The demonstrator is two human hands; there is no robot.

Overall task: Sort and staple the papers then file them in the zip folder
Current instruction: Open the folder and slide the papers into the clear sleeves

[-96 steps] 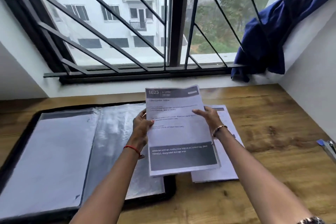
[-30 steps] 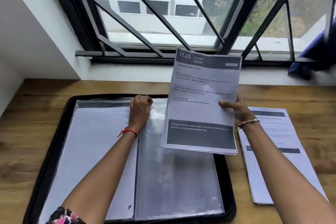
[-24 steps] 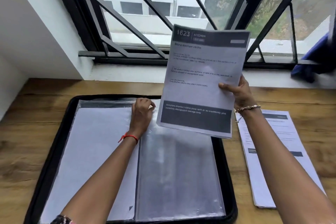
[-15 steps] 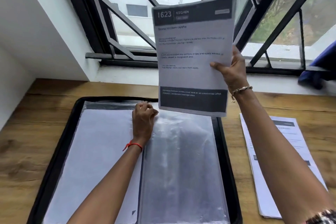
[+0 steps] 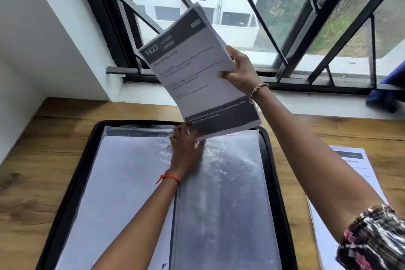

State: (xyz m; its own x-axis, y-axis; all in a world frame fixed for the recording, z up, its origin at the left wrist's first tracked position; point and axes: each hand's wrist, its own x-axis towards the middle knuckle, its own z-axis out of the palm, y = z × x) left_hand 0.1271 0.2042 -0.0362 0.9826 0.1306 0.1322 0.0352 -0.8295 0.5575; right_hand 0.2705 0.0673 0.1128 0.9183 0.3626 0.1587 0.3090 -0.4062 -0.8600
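Right grip (image 5: 241, 72) clasps paper stack (image 5: 192, 76) edge, tilted above zip folder (image 5: 274, 182); left grip (image 5: 186, 151) pinches sleeve (image 5: 230, 204) top.

black-rimmed zip folder (image 5: 271, 171), grey-banded white papers (image 5: 197, 76), brown wooden table (image 5: 43, 160).

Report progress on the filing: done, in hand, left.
Done: the left sleeve of the open zip folder already holds paper. In hand: the right hand grips the 1623 set above the folder, while the left hand is at the top edge of the empty clear sleeve. Left: slide that set in, deal with the stack lying on the table, zip up.
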